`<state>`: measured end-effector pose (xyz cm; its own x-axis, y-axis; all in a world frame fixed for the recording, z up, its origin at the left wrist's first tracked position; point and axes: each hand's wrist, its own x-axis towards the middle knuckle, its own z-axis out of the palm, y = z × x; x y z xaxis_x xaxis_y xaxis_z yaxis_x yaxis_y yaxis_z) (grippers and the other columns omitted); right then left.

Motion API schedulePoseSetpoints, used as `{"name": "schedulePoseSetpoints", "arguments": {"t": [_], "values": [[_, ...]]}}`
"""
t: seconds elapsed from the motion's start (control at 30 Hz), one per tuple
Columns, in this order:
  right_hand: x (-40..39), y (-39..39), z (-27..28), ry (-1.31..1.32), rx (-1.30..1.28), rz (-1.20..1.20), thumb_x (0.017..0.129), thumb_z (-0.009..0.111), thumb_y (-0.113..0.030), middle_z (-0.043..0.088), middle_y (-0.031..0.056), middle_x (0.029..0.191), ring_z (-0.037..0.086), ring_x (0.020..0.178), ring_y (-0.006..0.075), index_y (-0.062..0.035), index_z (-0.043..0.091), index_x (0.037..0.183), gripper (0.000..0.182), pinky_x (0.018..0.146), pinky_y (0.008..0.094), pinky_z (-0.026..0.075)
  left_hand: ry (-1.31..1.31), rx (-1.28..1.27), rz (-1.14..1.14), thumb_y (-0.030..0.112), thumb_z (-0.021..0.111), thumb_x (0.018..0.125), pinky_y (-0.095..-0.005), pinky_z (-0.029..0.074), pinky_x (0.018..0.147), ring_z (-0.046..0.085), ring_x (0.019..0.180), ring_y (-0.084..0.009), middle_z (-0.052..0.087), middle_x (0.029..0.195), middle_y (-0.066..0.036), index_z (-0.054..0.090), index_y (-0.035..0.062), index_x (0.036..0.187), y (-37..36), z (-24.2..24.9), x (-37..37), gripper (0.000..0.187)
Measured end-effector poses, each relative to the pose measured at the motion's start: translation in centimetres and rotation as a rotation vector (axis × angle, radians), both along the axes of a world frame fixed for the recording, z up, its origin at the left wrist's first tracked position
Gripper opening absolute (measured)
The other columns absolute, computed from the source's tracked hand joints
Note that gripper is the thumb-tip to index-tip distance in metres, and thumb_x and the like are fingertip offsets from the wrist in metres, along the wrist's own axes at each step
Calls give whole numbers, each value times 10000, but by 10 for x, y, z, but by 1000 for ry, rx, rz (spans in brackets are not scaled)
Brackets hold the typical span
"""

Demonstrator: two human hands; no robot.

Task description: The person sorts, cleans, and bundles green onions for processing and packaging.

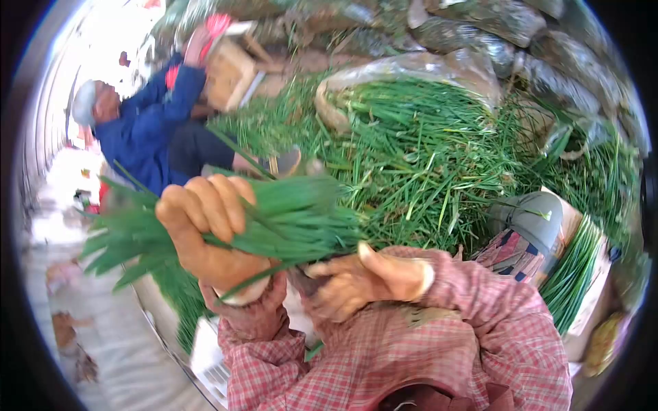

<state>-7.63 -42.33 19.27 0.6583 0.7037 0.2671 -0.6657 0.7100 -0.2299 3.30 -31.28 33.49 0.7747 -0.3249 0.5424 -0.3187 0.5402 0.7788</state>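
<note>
My left hand (212, 233) is closed in a fist around a thick bunch of chives (295, 209), raised in front of my chest. The long green leaves fan out past it to the left, and the cut-looking ends point right. Just below those ends is my right hand (360, 281), thumb up and fingers curled. A dark thing shows at its fingers, too blurred to name. A further neat bundle of chives (572, 281) lies on a pale board at the right, beside my knee.
A large heap of loose chives (425, 178) spreads ahead, spilling from an open plastic sack (336, 109). Filled plastic bags (493, 24) are stacked behind. At the left, a person in blue (147, 144) sits near a wooden stool (229, 72). A white crate (209, 353) stands by my lap.
</note>
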Motion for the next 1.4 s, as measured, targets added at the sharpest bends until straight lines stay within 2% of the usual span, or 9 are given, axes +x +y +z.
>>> {"name": "schedulePoseSetpoints", "arguments": {"t": [0.17,0.23,0.4,0.53,0.63,0.77,0.87,1.2,1.4], "values": [[32,-20,35,245,520,-369,827,396,-584,386,210,1289,399,1180,345,-23,315,1303,741,972,473,340,-798,579,-1025,220,723,655,-323,480,588,523,533,-225,464,541,-34,506,56,591,-52,29,2,280],[36,-38,39,281,410,-577,788,436,-612,278,215,1370,334,1235,361,-54,256,1344,807,1019,455,290,-975,820,-624,267,728,604,-342,487,639,528,639,-204,456,585,-8,492,104,556,-47,5,-39,291],[46,-61,21,245,479,-645,776,593,-74,471,52,835,434,695,125,-8,447,1135,392,664,279,419,-1596,1096,-564,87,580,679,-359,456,860,564,892,-204,552,960,-82,545,70,897,-46,-20,-61,221],[53,-63,11,99,466,-791,765,617,-36,514,42,870,482,691,135,-124,381,1260,555,628,296,430,-250,1049,-116,37,544,655,-385,291,1024,393,1188,-267,364,1293,-175,339,5,1245,5,-5,-40,625],[55,-21,3,-36,337,-855,759,626,-29,540,63,919,544,785,167,-122,338,1315,633,702,309,459,521,569,-424,157,581,722,-365,136,1085,216,1309,-267,267,1381,-171,115,22,1377,27,-43,-24,816],[39,23,-16,45,-91,-603,749,658,-58,545,63,1077,513,994,172,-77,342,1304,639,890,340,401,847,766,-364,91,657,716,-287,516,601,610,773,-205,571,976,-137,389,-5,1211,58,-95,-41,571],[45,49,-38,-395,-491,-932,755,674,-92,507,55,1185,475,1063,158,-57,377,1281,605,926,331,381,979,918,-306,97,666,709,-262,467,514,575,588,-174,601,750,-129,504,-6,1034,82,-98,-57,377],[13,-20,-81,14,-960,-133,778,659,-227,625,75,848,600,704,119,-8,587,1014,330,613,229,503,1151,916,46,36,592,744,-211,367,432,475,488,-100,594,741,-91,550,-18,910,187,-122,-119,180],[27,-65,-50,223,-1351,-875,796,608,-184,501,-29,556,392,467,23,-46,621,792,138,424,177,290,1210,909,87,15,574,751,-213,379,451,480,498,-97,598,745,-86,561,-27,888,200,-140,-150,144]]}}
